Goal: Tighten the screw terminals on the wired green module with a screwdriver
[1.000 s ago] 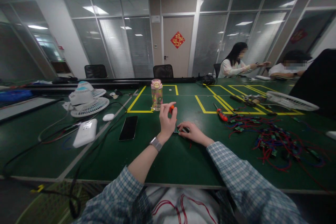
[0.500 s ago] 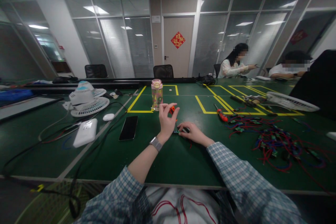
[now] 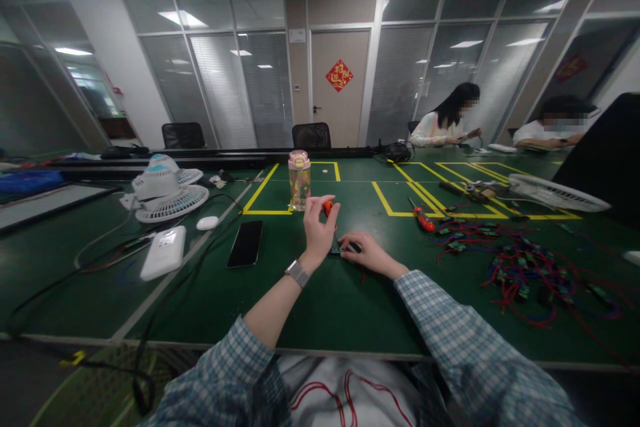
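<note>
My left hand (image 3: pixel 319 230) grips the red-orange handle of a screwdriver (image 3: pixel 327 207), held upright with its shaft pointing down. Below it, a small green circuit board (image 3: pixel 336 251) lies on the green table (image 3: pixel 300 320). With fingers closed, my right hand (image 3: pixel 367 255) holds the board's right side, beside a dark part whose shape is partly hidden. A short red wire comes out under the right hand. The screwdriver's tip meets the board area, but the exact contact is too small to tell.
A bottle (image 3: pixel 299 180) stands just beyond my left hand; a phone (image 3: pixel 245 244) lies left. On the right are another screwdriver (image 3: pixel 424 219) and a heap of wired boards (image 3: pixel 530 273). Fans (image 3: pixel 170 193) stand left. Two people sit at the far right.
My left fingers have shifted slightly around the screwdriver handle. My right hand has stayed in place. At the far right, one person has leaned forward and lowered their hands.
</note>
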The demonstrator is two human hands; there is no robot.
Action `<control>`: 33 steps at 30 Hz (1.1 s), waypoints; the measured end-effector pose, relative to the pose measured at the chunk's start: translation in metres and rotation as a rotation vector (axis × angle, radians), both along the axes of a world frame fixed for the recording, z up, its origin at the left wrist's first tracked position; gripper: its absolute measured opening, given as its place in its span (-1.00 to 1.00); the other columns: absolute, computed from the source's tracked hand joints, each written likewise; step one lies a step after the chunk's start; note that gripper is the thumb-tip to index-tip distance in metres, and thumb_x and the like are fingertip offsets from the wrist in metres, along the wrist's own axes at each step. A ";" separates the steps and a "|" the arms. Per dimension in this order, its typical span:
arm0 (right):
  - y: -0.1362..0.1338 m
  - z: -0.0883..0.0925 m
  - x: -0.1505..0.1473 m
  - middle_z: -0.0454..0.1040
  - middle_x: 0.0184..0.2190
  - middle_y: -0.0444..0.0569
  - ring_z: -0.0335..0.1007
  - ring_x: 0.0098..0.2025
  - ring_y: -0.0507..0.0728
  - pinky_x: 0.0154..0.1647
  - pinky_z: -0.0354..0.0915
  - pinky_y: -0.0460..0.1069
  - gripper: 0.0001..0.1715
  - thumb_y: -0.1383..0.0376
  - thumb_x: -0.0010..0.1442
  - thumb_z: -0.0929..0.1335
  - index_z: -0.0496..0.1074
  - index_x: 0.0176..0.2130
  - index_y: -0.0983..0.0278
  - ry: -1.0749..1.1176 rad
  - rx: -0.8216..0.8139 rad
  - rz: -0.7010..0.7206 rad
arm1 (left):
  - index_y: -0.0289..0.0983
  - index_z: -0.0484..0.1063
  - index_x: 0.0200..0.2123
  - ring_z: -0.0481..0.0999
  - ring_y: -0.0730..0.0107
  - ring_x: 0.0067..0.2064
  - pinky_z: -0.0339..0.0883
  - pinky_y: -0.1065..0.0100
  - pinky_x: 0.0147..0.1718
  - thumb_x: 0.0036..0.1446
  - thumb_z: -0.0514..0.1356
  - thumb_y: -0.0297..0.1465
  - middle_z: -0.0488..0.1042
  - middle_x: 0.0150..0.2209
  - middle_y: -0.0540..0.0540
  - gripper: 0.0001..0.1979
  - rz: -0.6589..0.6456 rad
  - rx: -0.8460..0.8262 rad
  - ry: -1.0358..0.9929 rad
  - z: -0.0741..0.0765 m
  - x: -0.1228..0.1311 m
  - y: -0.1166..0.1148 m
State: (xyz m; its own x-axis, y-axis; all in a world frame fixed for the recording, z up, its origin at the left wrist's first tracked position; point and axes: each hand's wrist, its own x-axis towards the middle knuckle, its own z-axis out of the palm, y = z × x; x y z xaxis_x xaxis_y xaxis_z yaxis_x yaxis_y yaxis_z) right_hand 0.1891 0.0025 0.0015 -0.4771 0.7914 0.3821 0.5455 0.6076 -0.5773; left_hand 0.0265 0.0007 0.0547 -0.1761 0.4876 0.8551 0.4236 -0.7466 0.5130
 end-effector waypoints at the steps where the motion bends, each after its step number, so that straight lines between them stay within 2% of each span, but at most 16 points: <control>1: 0.000 0.000 0.000 0.58 -0.14 -0.01 0.46 -0.05 0.19 0.06 0.27 0.13 -0.93 0.35 0.05 0.45 0.49 -0.37 0.24 -0.001 0.000 0.000 | -0.24 0.45 -0.17 0.43 0.34 -0.20 0.33 0.33 -0.15 0.25 0.17 -0.35 0.42 -0.25 -0.09 -0.87 0.005 0.004 -0.004 0.000 0.000 0.000; 4: 0.000 0.000 0.001 0.58 -0.14 -0.01 0.47 -0.05 0.19 0.06 0.27 0.12 -0.93 0.34 0.06 0.45 0.49 -0.36 0.24 0.000 0.002 0.008 | -0.24 0.43 -0.14 0.46 0.34 -0.18 0.33 0.31 -0.13 0.30 0.09 -0.38 0.46 -0.22 -0.10 -0.85 -0.017 -0.021 -0.026 0.000 0.000 0.002; 9: -0.001 0.000 0.001 0.58 -0.15 -0.03 0.47 -0.06 0.18 0.06 0.27 0.11 -0.93 0.34 0.06 0.45 0.50 -0.36 0.24 0.008 0.008 0.008 | -0.22 0.40 -0.03 0.52 0.39 -0.23 0.38 0.35 -0.20 0.36 -0.02 -0.34 0.50 -0.20 -0.11 -0.75 -0.145 -0.114 -0.081 -0.004 0.000 0.003; 12: 0.000 0.000 0.001 0.58 -0.15 -0.03 0.47 -0.06 0.18 0.05 0.28 0.11 -0.94 0.33 0.06 0.45 0.49 -0.36 0.24 0.013 0.009 0.012 | -0.21 0.39 0.01 0.53 0.37 -0.18 0.41 0.32 -0.17 0.38 -0.06 -0.33 0.51 -0.13 -0.14 -0.71 -0.177 -0.135 -0.088 -0.005 0.000 0.003; 17: 0.000 -0.001 0.001 0.57 -0.14 -0.02 0.47 -0.06 0.18 0.06 0.28 0.12 -0.93 0.33 0.06 0.45 0.50 -0.35 0.23 0.012 0.003 0.013 | -0.22 0.38 0.05 0.52 0.33 -0.12 0.40 0.29 -0.13 0.38 -0.10 -0.37 0.49 -0.08 -0.16 -0.67 -0.135 -0.111 -0.042 -0.004 0.000 0.002; 21: 0.000 -0.001 0.001 0.57 -0.14 -0.01 0.47 -0.06 0.18 0.06 0.27 0.11 -0.94 0.34 0.07 0.45 0.49 -0.36 0.24 0.013 0.004 0.013 | -0.23 0.43 -0.03 0.47 0.31 -0.13 0.36 0.28 -0.11 0.35 0.00 -0.38 0.47 -0.17 -0.14 -0.74 -0.040 -0.050 0.013 0.001 0.000 -0.001; 25: 0.000 0.000 0.000 0.58 -0.16 -0.01 0.47 -0.08 0.18 0.05 0.28 0.10 -0.94 0.35 0.06 0.45 0.49 -0.37 0.25 0.010 0.007 0.012 | -0.24 0.48 -0.13 0.43 0.33 -0.19 0.35 0.31 -0.15 0.30 0.09 -0.36 0.41 -0.23 -0.11 -0.80 0.002 -0.039 0.024 0.002 0.000 -0.004; 27: 0.000 0.000 0.000 0.58 -0.16 -0.02 0.47 -0.08 0.18 0.05 0.27 0.10 -0.94 0.35 0.07 0.45 0.49 -0.37 0.25 0.011 0.011 0.015 | -0.23 0.48 -0.11 0.43 0.33 -0.16 0.35 0.30 -0.11 0.32 0.06 -0.36 0.41 -0.20 -0.12 -0.78 -0.006 -0.046 0.021 0.001 0.000 -0.004; 30: 0.000 -0.001 0.001 0.57 -0.15 -0.02 0.47 -0.07 0.18 0.04 0.28 0.10 -0.94 0.34 0.07 0.45 0.49 -0.36 0.24 0.015 0.009 0.023 | -0.21 0.42 0.03 0.46 0.32 -0.08 0.36 0.27 -0.07 0.36 -0.04 -0.37 0.45 -0.09 -0.15 -0.69 -0.078 -0.069 0.006 -0.001 0.000 -0.002; 33: 0.000 0.000 0.001 0.57 -0.15 -0.02 0.47 -0.07 0.18 0.05 0.28 0.12 -0.94 0.33 0.07 0.45 0.49 -0.35 0.24 0.012 0.005 0.024 | -0.19 0.34 0.12 0.51 0.35 -0.12 0.39 0.27 -0.11 0.38 -0.08 -0.38 0.47 -0.03 -0.17 -0.66 -0.148 -0.106 -0.022 -0.002 0.001 -0.001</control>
State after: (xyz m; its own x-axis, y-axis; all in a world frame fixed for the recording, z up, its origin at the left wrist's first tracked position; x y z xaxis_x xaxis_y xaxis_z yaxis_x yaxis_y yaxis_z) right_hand 0.1904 0.0027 0.0010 -0.4909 0.7779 0.3922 0.5239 0.6233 -0.5805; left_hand 0.0273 0.0000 0.0525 -0.1142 0.5969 0.7941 0.3007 -0.7411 0.6003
